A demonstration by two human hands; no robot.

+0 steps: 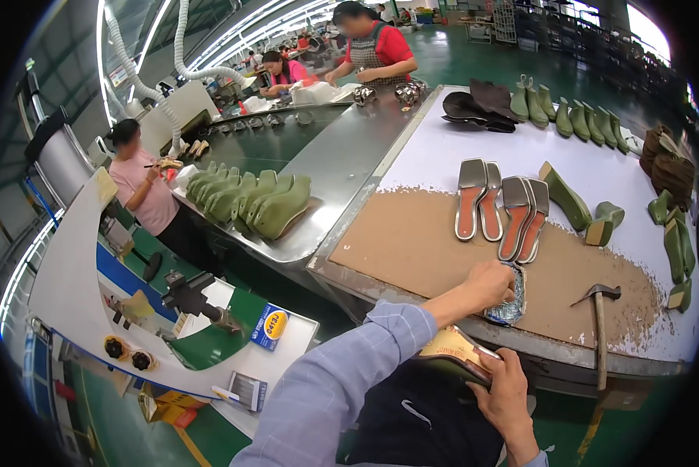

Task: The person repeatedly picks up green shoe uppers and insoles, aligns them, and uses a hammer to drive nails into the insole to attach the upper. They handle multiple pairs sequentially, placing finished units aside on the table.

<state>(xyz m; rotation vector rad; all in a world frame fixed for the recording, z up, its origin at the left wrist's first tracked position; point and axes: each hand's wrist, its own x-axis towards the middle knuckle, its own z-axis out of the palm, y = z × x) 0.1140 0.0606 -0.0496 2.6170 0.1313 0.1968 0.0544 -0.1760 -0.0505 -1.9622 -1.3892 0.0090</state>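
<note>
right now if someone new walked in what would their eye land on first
Probably the row of green shoe lasts on the grey metal bench, left of centre. Next, the flat soles with reddish centres and silvery edges on the brown-and-white table, just beyond the left hand at a small silvery tray. Nearer, the right hand grips a green shoe last with a pale yellow underside.

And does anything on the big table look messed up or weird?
Yes. The white covering on the table looks worn away, with a ragged edge around a brown patch. The hammer seems a bit odd too: its handle pokes out past the front edge.
</note>
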